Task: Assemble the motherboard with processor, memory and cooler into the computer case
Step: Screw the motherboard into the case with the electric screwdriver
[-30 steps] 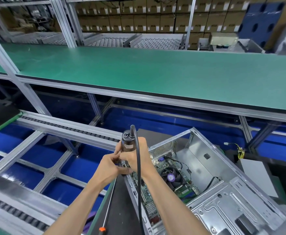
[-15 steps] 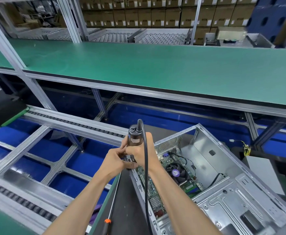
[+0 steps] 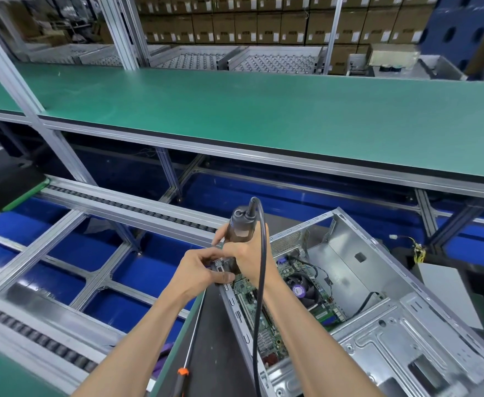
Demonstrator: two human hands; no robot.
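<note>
Both hands [image 3: 223,262] grip the electric screwdriver [image 3: 239,227] over the case [image 3: 378,325] corner.

I am looking at a factory assembly line for computers. A long green-topped table [image 3: 263,110] on aluminium framing crosses the middle of the frame. Roller conveyor rails [image 3: 126,209] run at lower left over a blue floor. Stacked cardboard cartons [image 3: 235,27] fill the top of the frame, with ball-transfer trays [image 3: 275,63] below them. An open steel computer case [image 3: 378,325] with its motherboard [image 3: 266,333] lies at lower right.
</note>
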